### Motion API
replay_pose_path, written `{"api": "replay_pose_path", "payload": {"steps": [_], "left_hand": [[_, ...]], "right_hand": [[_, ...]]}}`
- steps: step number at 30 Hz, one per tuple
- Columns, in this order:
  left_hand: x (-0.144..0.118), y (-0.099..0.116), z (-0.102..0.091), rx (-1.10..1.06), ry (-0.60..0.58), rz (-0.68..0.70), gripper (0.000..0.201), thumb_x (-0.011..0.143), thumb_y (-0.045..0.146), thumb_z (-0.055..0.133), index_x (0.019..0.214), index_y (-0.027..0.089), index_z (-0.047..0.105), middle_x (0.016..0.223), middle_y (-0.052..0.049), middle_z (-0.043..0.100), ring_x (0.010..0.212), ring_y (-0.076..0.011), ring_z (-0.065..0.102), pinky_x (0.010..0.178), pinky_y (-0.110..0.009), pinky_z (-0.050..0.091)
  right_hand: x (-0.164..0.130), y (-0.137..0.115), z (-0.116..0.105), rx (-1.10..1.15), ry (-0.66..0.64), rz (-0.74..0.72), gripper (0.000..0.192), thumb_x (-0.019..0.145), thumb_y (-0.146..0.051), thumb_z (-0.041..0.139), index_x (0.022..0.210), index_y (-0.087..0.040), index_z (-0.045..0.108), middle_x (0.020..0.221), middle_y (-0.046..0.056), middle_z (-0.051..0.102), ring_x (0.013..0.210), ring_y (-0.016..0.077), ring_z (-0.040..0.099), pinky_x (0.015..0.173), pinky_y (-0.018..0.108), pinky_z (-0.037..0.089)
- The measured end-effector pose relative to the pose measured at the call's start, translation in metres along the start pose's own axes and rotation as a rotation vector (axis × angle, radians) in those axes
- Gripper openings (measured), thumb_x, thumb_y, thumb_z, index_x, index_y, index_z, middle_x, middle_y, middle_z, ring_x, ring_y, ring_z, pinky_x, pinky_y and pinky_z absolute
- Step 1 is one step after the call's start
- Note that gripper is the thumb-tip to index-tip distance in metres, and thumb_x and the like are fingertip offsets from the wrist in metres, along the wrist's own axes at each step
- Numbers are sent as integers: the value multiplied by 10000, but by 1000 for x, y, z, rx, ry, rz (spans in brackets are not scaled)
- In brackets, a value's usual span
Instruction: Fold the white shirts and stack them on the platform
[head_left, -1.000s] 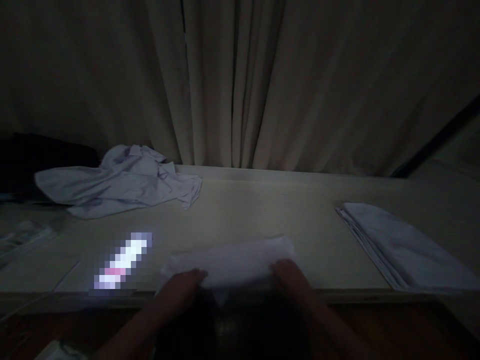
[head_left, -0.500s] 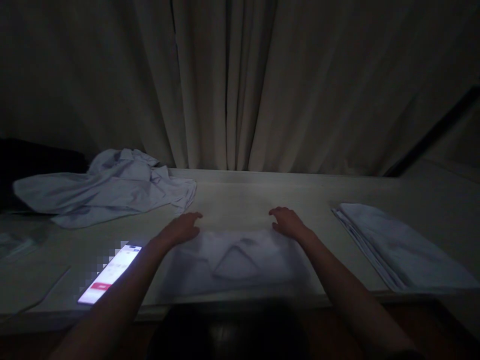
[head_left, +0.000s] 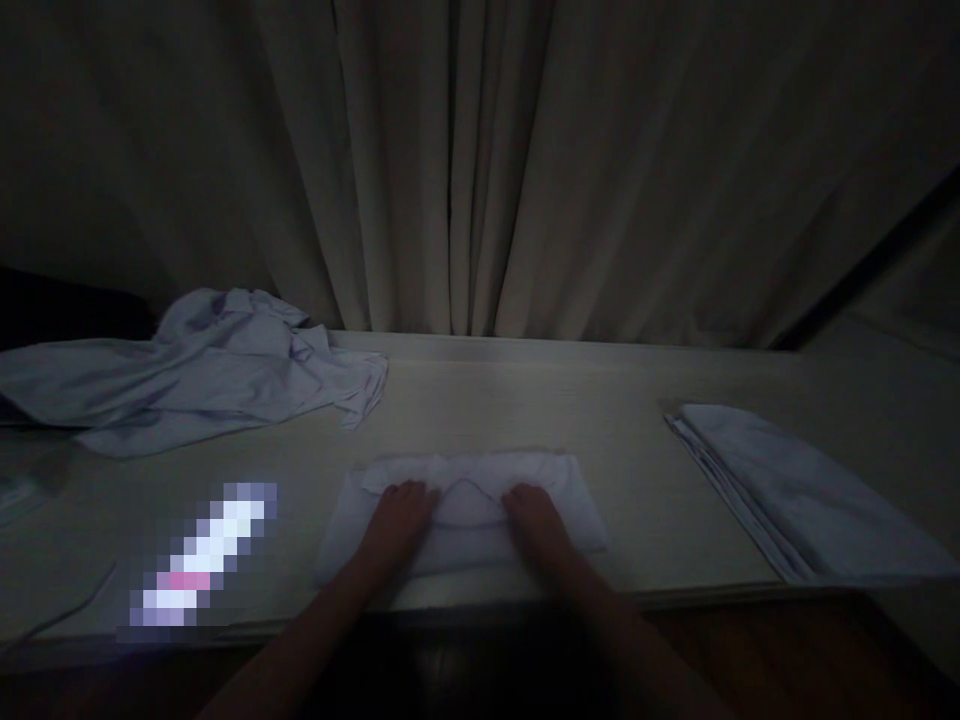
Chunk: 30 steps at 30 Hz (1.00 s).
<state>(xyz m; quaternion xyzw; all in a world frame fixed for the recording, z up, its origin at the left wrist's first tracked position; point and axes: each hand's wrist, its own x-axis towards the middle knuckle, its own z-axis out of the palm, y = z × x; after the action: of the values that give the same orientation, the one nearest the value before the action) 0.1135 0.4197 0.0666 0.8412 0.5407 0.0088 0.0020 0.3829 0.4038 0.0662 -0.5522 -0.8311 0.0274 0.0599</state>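
A folded white shirt (head_left: 469, 555) lies near the front edge of the table, with a curved fold line across its middle. My left hand (head_left: 401, 520) is on its left part, fingers bunched and closed on the cloth. On the right part my right hand (head_left: 536, 520) is likewise closed on the fabric, its fingers curled. Both hands are dim and slightly blurred, and the fingertips are partly hidden.
A rumpled light shirt (head_left: 217, 370) lies at the back left. A lit phone (head_left: 210, 555), pixelated, lies left of me near a thin cable (head_left: 75, 605). Folded light cloth (head_left: 795, 490) is stacked at the right. Curtains (head_left: 480, 180) hang behind the table (head_left: 517, 395).
Both hands have come back from the far corners of the folded shirt, moved inward and closed on its cloth. The folds on top have changed shape.
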Motion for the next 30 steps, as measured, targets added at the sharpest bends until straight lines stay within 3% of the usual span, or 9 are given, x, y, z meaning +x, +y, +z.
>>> {"api": "replay_pose_path", "payload": {"steps": [3, 8, 10, 15, 18, 24, 27, 30], "left_hand": [[2, 4, -16, -11, -46, 56, 290, 830, 172, 406, 1014, 199, 628, 981, -114, 646, 971, -263, 573, 882, -461, 402], [-30, 13, -27, -118, 32, 26, 408, 830, 203, 400, 1214, 212, 538, 1251, -122, 556, 1170, -264, 475, 1003, -455, 341], [-46, 19, -15, -142, -14, 30, 427, 828, 212, 387, 1229, 207, 534, 1273, -132, 544, 1191, -270, 464, 1013, -460, 338], [-66, 30, 37, -144, -37, -37, 553, 820, 336, 428, 1356, 201, 394, 1424, -158, 392, 1325, -324, 316, 1070, -521, 260], [-66, 31, 50, -150, -72, -25, 600, 785, 358, 486, 1360, 218, 386, 1472, -153, 311, 1356, -349, 249, 1081, -545, 229], [-66, 48, 25, -128, -172, -139, 519, 746, 152, 455, 1259, 217, 503, 1429, -159, 380, 1354, -330, 268, 1079, -545, 223], [-73, 52, 22, -143, -183, -156, 507, 753, 275, 518, 1256, 214, 497, 1424, -164, 381, 1343, -342, 283, 1075, -547, 226], [-82, 48, 33, -174, -141, -169, 489, 791, 418, 486, 1230, 204, 515, 1413, -163, 398, 1329, -328, 314, 1071, -513, 263]], "right_hand": [[5, -4, -8, 17, 5, 33, 262, 794, -168, 471, 1013, -178, 614, 1017, 89, 635, 991, 218, 525, 958, 368, 338], [-14, -4, -17, 60, 115, -1, 286, 781, -186, 495, 1043, -183, 607, 1077, 89, 617, 1060, 226, 491, 990, 370, 320], [-27, -3, -6, 53, 74, 5, 280, 784, -185, 487, 1031, -177, 619, 1061, 101, 622, 1044, 235, 507, 970, 383, 349], [-47, 1, 35, 28, 21, 34, 364, 835, -188, 418, 1162, -175, 579, 1208, 131, 580, 1124, 257, 506, 998, 423, 361], [-48, 2, 42, 35, -1, 44, 387, 840, -207, 419, 1198, -166, 561, 1254, 145, 556, 1167, 272, 488, 1017, 441, 353], [-56, -8, 14, 115, 9, 4, 455, 817, -298, 474, 1248, -155, 510, 1228, 134, 572, 1146, 256, 493, 994, 415, 364], [-54, -12, -7, 101, -17, -30, 383, 834, -446, 461, 1062, -174, 604, 1044, 102, 635, 996, 230, 544, 912, 388, 393], [-38, -13, -23, 34, -78, -49, 308, 877, -362, 398, 863, -171, 639, 889, 84, 645, 896, 204, 554, 876, 367, 392]]}}
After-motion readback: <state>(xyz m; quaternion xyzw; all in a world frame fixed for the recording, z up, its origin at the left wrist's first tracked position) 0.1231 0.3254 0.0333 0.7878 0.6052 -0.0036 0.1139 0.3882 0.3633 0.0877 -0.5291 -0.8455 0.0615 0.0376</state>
